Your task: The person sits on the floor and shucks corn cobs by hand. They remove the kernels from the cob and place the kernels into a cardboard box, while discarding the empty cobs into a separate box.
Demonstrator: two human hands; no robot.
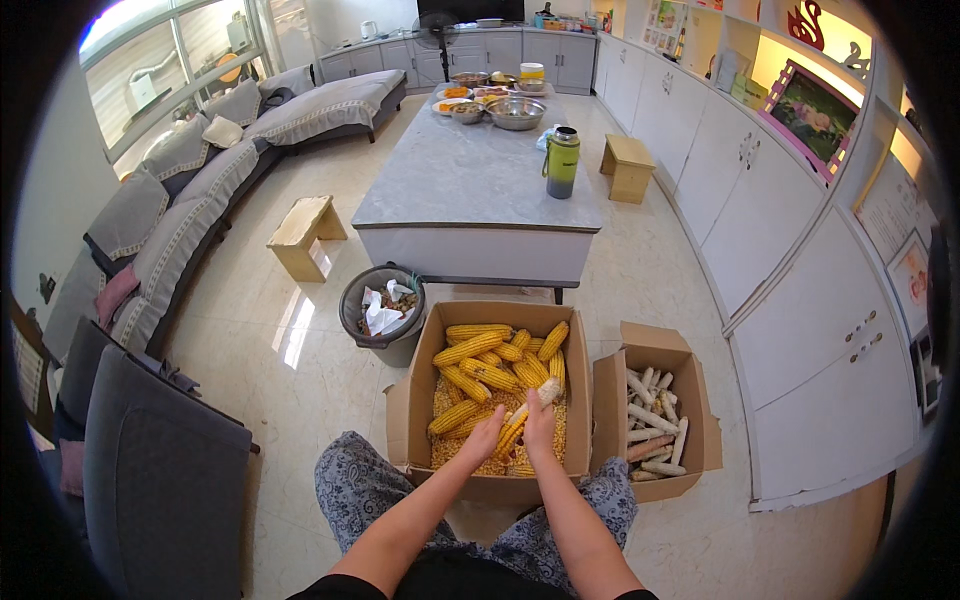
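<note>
Both my hands are over a cardboard box [418, 367] that holds ears of yellow dried corn [466, 349] on a bed of loose kernels [444, 453]. My left hand [484, 439] grips a partly stripped ear of corn [511, 438] with yellow kernels still on its lower part. In my right hand [538, 429] is a pale bare corncob [549, 391], its end sticking out past the fingers. Cob and ear meet between the hands; the fingers hide part of both.
A smaller cardboard box [660, 335] of stripped cobs stands at the right. Left of the corn box is a grey trash bin [386, 345]. A table [465, 180] with a green bottle [562, 163] and bowls stands ahead, between wooden stools [304, 225]. A grey chair [165, 465] is at the left.
</note>
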